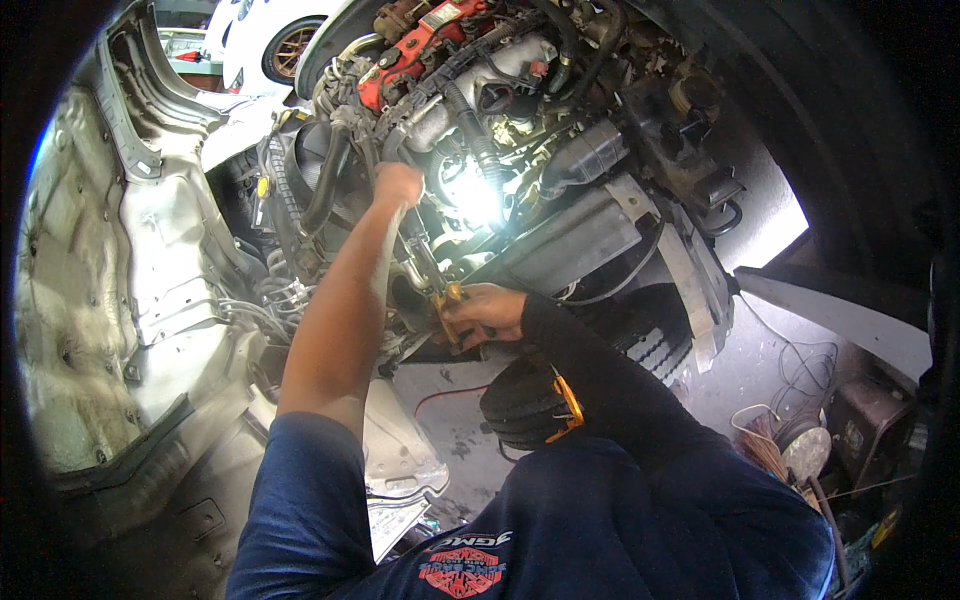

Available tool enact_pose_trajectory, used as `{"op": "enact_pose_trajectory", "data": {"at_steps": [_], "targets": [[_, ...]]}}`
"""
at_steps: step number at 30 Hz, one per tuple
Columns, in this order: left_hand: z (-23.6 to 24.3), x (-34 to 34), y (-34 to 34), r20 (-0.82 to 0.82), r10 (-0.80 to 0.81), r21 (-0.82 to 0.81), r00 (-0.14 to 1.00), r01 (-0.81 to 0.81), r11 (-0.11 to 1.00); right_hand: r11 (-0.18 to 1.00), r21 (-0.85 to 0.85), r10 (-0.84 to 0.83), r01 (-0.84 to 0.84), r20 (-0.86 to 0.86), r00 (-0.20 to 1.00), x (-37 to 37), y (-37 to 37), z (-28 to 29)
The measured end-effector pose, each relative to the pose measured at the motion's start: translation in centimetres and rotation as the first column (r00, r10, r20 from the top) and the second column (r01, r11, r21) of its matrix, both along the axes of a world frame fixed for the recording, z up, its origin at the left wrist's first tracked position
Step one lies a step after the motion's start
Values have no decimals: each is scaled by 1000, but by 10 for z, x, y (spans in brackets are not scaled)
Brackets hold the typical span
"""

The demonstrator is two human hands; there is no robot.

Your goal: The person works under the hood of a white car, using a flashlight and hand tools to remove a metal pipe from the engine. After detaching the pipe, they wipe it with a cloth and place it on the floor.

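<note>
My left hand [398, 186] reaches into the engine bay at the front of the engine [480, 90]. Its fingers are closed near a grey hose [396, 147], and what they grip is hidden. Closer to me, my right hand [488, 312], below a black sleeve, is wrapped around the yellow handles of a metal tool [449, 312] that looks like pliers. The tool's metal part points up toward my left hand, among pipes and hoses. A bright work light [478, 203] shines just to the right of both hands.
A grey metal frame rail [570, 250] runs to the right of my hands. Tyres [520, 405] lie below, one with an orange-yellow tool [567, 405] against it. The bare cab shell [160, 250] stands at the left. A cable [805, 365] lies on the floor at right.
</note>
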State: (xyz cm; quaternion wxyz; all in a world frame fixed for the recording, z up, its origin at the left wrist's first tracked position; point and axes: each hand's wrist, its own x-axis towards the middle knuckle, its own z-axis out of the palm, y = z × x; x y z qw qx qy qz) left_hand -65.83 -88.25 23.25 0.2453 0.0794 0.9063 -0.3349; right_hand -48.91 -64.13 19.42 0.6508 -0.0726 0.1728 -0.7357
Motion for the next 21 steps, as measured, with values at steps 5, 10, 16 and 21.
{"op": "enact_pose_trajectory", "data": {"at_steps": [5, 10, 16, 21], "targets": [[2, 0, 1, -1, -9, 16, 1000, 9, 1000, 990, 139, -27, 29, -19, 999, 8, -11, 10], [-4, -2, -5, 20, -1, -4, 1000, 1, 1000, 963, 233, -134, 136, -21, 991, 24, -23, 17], [-11, 0, -16, -46, 115, 142, 992, -108, 984, 941, 223, -251, 254, -45, 967, 37, -40, 21], [-9, -5, -21, 50, 0, 75, 999, -4, 997, 962, 183, -239, 203, 207, 949, 37, -35, 29]]}}
